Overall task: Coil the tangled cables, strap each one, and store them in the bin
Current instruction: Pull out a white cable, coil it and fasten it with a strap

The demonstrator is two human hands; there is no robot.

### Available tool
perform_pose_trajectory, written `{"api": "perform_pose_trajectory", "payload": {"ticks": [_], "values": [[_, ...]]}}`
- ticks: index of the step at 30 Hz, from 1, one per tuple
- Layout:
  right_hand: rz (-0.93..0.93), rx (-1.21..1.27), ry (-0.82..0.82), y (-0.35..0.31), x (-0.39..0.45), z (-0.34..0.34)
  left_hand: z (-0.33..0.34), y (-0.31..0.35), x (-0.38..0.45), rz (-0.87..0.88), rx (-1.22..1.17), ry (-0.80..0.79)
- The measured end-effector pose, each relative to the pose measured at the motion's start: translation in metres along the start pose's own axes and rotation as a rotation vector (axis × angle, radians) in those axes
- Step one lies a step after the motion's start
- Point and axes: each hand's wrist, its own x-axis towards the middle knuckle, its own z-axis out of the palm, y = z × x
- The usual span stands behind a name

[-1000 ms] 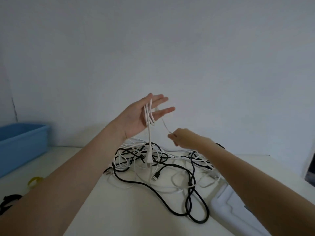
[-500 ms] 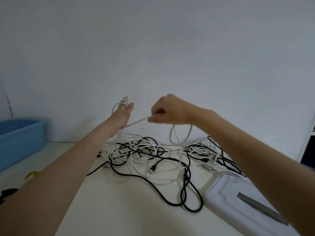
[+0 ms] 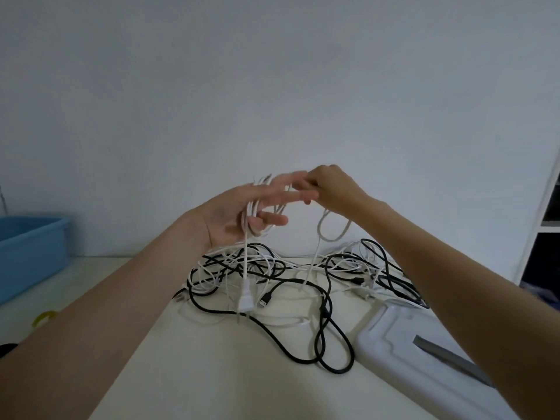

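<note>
My left hand [image 3: 242,213] is raised palm-up above the table with straight spread fingers. Several loops of a white cable [image 3: 251,225] are wound round those fingers. The cable's white plug [image 3: 245,301] hangs down to the pile. My right hand [image 3: 333,189] pinches the same white cable at my left fingertips, and a slack loop [image 3: 331,228] hangs below it. A tangle of black and white cables [image 3: 303,277] lies on the white table under both hands. The blue bin [image 3: 30,247] stands at the far left.
A white plastic lid or tray [image 3: 424,368] with a grey strip lies at the front right. A yellow strap [image 3: 44,316] and a black strap [image 3: 6,348] lie at the left edge. A white shelf unit [image 3: 545,225] stands at the right, against the wall.
My left hand turned palm-up again with fingers spread. My right hand carried the white cable over to the left fingertips, adding a wrap. The view shifted slightly.
</note>
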Motion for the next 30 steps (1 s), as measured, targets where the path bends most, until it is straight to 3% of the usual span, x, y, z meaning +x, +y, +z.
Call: {"api": "perform_pose_trajectory", "payload": {"ticks": [3, 6, 11, 15, 19, 22, 24, 26, 28, 30], "values": [[0.044, -0.015, -0.168, 0.005, -0.007, 0.012, 0.001, 0.011, 0.004, 0.165, -0.092, 0.002], [0.103, 0.15, -0.322, 0.006, -0.012, 0.026, 0.001, 0.021, 0.013, 0.287, -0.29, 0.108], [0.108, 0.285, -0.594, -0.009, -0.018, 0.053, -0.004, 0.024, 0.025, 0.333, -0.346, 0.328], [0.163, 0.293, -0.624, -0.004, -0.024, 0.059, -0.008, 0.013, 0.026, 0.186, 0.15, 0.419], [0.094, 0.212, -0.505, -0.005, -0.019, 0.046, -0.026, -0.01, 0.024, 0.05, 1.032, 0.41], [0.073, 0.145, -0.627, -0.012, -0.018, 0.032, -0.044, -0.026, 0.027, -0.076, 1.543, 0.366], [0.115, 0.079, -0.631, -0.007, -0.021, 0.022, -0.061, -0.032, 0.022, -0.215, 1.724, 0.365], [0.176, 0.104, -0.433, 0.006, -0.022, 0.01, -0.084, -0.038, 0.007, -0.387, 1.84, 0.369], [0.257, 0.221, -0.198, 0.022, -0.023, -0.003, -0.104, -0.045, -0.014, -0.511, 1.777, 0.395], [0.3, 0.316, -0.102, 0.032, -0.022, -0.011, -0.111, -0.051, -0.03, -0.509, 1.643, 0.449]]}}
